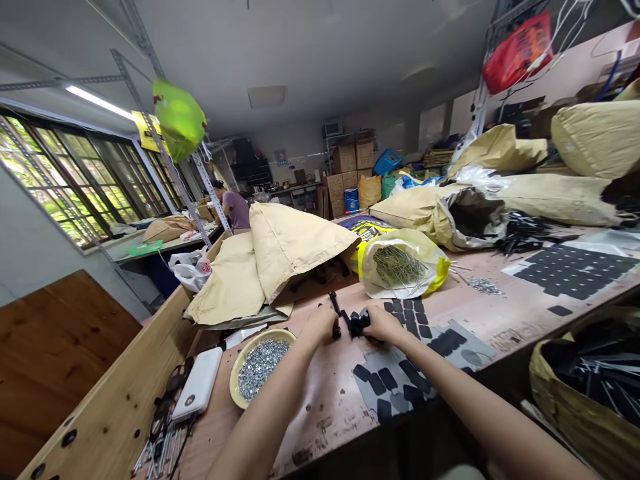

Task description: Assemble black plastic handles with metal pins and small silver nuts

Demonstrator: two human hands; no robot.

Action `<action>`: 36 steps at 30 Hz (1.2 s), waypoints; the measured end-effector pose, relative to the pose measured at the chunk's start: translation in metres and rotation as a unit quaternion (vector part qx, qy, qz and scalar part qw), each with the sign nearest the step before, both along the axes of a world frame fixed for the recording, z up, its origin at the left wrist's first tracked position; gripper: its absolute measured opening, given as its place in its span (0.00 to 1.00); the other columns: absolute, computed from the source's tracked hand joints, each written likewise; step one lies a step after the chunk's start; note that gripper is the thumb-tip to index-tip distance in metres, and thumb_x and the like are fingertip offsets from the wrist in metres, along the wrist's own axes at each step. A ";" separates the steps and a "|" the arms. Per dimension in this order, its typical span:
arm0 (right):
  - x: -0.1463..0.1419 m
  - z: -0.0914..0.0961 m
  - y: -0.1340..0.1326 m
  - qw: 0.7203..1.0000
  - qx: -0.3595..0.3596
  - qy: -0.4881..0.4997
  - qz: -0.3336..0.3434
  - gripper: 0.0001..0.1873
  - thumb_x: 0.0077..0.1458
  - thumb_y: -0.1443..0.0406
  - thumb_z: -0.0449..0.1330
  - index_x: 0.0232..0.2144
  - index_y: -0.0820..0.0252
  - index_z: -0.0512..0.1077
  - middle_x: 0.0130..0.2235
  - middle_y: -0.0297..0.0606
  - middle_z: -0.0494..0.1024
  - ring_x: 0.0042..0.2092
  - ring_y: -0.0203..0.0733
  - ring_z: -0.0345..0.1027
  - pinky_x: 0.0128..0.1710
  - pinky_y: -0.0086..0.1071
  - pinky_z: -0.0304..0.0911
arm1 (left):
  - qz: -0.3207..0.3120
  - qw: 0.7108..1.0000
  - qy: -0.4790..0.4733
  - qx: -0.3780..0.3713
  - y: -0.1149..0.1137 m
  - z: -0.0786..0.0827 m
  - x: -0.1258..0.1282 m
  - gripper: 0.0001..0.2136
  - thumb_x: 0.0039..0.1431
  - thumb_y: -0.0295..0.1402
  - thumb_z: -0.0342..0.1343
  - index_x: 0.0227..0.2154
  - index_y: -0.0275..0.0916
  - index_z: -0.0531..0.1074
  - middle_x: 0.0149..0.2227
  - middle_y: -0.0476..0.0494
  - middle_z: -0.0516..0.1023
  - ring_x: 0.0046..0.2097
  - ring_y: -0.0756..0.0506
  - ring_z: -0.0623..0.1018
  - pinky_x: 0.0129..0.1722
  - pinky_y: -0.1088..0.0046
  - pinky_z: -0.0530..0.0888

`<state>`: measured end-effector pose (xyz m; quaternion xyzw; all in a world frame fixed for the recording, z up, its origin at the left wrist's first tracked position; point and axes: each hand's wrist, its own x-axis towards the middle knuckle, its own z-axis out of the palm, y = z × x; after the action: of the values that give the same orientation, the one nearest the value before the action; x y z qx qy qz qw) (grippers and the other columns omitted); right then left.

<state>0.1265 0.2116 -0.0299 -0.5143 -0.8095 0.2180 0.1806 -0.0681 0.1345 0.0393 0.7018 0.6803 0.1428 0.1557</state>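
Near the middle of the wooden bench, my left hand (324,324) has its fingers closed round a small black part (334,303) that sticks up past them. Close beside it, my right hand (381,324) grips a cluster of black pieces (356,323); their exact kind is too small to tell. A narrow gap separates the two hands. Left of my left forearm sits a yellowish bowl (234,381) full of small shiny metal nuts (263,367). Dark rounded pads (383,380) lie on a grey sheet (367,393) below my right hand.
An open bag of long thin metal pins (397,267) stands behind my hands. Large tan sacks (300,243) lie at the back left. A white power bank (199,383) rests at left. More dark pads (575,270) cover the right. A person (236,208) sits in the background.
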 end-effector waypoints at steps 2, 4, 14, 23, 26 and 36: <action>0.002 0.002 0.006 1.000 -0.005 0.006 0.006 0.13 0.40 0.67 0.68 0.33 0.60 0.74 0.38 0.43 0.80 0.42 0.51 0.75 0.36 0.32 0.63 | -0.020 1.000 0.010 -0.005 -0.006 0.003 0.000 0.08 0.40 0.24 0.67 0.25 0.39 0.76 0.44 0.36 0.79 0.49 0.36 0.77 0.51 0.64 0.73; 0.002 0.009 0.017 0.999 -0.010 0.021 0.031 0.07 0.44 0.67 0.65 0.29 0.61 0.73 0.33 0.41 0.80 0.38 0.49 0.74 0.35 0.32 0.63 | -0.029 1.000 0.004 -0.010 -0.009 0.005 -0.001 0.08 0.42 0.28 0.68 0.26 0.40 0.75 0.40 0.38 0.79 0.48 0.35 0.78 0.50 0.64 0.73; -0.014 0.010 0.006 0.969 0.000 0.097 0.226 0.22 0.36 0.75 0.61 0.37 0.56 0.78 0.46 0.40 0.81 0.52 0.51 0.70 0.53 0.37 0.62 | 0.110 0.975 -0.181 0.061 -0.008 0.012 -0.013 0.09 0.57 0.28 0.58 0.39 0.39 0.65 0.42 0.37 0.78 0.46 0.39 0.76 0.51 0.62 0.69; -0.004 -0.007 -0.052 0.944 -0.018 0.293 0.152 0.18 0.57 0.56 0.59 0.46 0.62 0.72 0.44 0.45 0.80 0.47 0.52 0.73 0.49 0.42 0.68 | 0.188 0.788 -0.564 0.160 -0.034 -0.050 0.032 0.14 0.47 0.32 0.53 0.39 0.39 0.63 0.35 0.46 0.71 0.35 0.50 0.72 0.41 0.73 0.71; -0.001 -0.016 -0.090 0.877 -0.103 0.454 0.117 0.27 0.52 0.51 0.68 0.49 0.59 0.72 0.50 0.46 0.79 0.53 0.56 0.72 0.54 0.44 0.68 | 0.158 0.735 -0.646 0.131 -0.063 -0.071 0.057 0.20 0.41 0.31 0.53 0.42 0.39 0.64 0.35 0.47 0.73 0.35 0.49 0.75 0.40 0.72 0.72; 0.013 -0.026 -0.127 0.865 -0.155 0.447 0.168 0.32 0.43 0.57 0.74 0.50 0.59 0.73 0.49 0.43 0.79 0.52 0.53 0.72 0.57 0.45 0.66 | -0.014 0.737 -0.676 0.006 -0.114 -0.076 0.058 0.39 0.36 0.19 0.60 0.57 0.42 0.61 0.64 0.38 0.66 0.66 0.37 0.65 0.66 0.58 0.60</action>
<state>0.1398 0.0850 -0.0562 -0.2388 -0.6718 0.5746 0.4018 -0.0098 0.0203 -0.0370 0.4306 0.3854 0.5820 0.5721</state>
